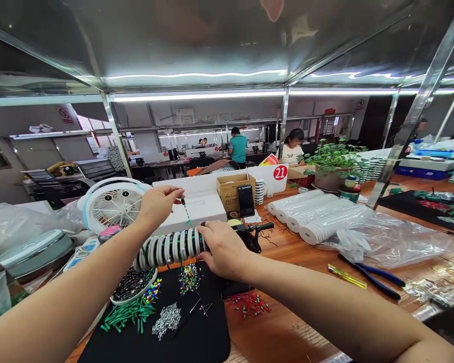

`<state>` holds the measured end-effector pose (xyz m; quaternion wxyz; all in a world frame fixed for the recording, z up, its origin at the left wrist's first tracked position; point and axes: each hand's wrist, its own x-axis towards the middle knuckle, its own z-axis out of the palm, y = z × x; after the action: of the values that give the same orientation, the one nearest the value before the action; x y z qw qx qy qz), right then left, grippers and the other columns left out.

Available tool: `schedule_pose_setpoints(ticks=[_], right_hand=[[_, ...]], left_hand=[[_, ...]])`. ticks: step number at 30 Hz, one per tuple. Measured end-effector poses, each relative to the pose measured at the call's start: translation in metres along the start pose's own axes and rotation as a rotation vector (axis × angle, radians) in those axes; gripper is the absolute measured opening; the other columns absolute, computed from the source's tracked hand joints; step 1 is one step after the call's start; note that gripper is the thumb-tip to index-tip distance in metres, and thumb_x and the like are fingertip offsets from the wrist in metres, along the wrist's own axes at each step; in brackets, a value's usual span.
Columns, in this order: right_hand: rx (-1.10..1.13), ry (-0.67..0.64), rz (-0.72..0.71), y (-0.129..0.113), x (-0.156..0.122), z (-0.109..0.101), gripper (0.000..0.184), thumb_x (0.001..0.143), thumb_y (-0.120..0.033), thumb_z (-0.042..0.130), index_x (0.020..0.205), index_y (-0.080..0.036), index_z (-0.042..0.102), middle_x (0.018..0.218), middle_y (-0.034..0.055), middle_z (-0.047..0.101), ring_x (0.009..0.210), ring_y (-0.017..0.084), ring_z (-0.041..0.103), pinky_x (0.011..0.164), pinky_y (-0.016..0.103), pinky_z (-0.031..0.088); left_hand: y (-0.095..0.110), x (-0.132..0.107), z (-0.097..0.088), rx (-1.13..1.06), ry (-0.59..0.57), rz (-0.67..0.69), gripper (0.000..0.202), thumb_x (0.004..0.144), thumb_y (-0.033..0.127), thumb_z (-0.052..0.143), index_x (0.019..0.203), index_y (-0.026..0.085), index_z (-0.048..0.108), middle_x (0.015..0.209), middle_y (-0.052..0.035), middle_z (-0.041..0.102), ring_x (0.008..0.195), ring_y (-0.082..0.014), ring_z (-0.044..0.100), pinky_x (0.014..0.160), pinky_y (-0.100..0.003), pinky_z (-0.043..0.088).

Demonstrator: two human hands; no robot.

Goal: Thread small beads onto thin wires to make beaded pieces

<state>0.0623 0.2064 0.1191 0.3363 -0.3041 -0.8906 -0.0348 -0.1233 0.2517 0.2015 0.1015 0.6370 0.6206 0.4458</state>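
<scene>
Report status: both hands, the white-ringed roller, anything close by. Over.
Left hand: pinching green strand above the white-ringed roller. Right hand: on the roller's right end. Close by: colorful bead pile on black mat.

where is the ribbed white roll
The roll is left of centre in the head view, above the black mat, the right hand on its right end.

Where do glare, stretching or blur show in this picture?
Head view: glare streaks the metal panel above the strip light; the plastic wrap shines; wide-angle distortion stretches both forearms toward the corners; the left hand and right hand look fairly sharp.
</scene>
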Motion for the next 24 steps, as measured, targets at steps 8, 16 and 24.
schedule_pose_setpoints(ticks=[8,16,24], right_hand=[[0.015,-0.003,0.011,0.005,0.005,-0.002,0.046,0.071,-0.031,0.068,0.110,-0.011,0.053,0.102,0.0119,0.059,0.095,0.025,0.051,0.085,0.037,0.040],[0.013,-0.103,0.019,0.012,0.017,-0.009,0.039,0.075,-0.044,0.061,0.095,-0.012,0.059,0.091,0.0124,0.062,0.088,0.026,0.055,0.076,0.038,0.043],[0.179,-0.316,0.074,0.025,0.033,-0.013,0.040,0.079,-0.044,0.056,0.101,-0.012,0.063,0.099,0.0135,0.066,0.091,0.026,0.059,0.076,0.034,0.044]], left_hand=[[0.014,-0.001,0.000,-0.019,-0.067,-0.009,0.031,0.072,0.047,0.060,0.079,0.018,0.068,0.077,-0.0060,0.070,0.075,-0.0208,0.065,0.045,-0.022,0.044],[0.004,-0.106,-0.013,0.244,0.126,0.768,0.023,0.082,0.023,0.053,0.097,0.037,0.065,0.094,0.0037,0.070,0.089,-0.0206,0.064,0.076,-0.037,0.052],[-0.050,-0.148,0.013,0.402,0.171,0.948,0.050,0.078,0.008,0.055,0.118,0.038,0.054,0.102,-0.0008,0.067,0.105,-0.0244,0.058,0.081,-0.042,0.051]])
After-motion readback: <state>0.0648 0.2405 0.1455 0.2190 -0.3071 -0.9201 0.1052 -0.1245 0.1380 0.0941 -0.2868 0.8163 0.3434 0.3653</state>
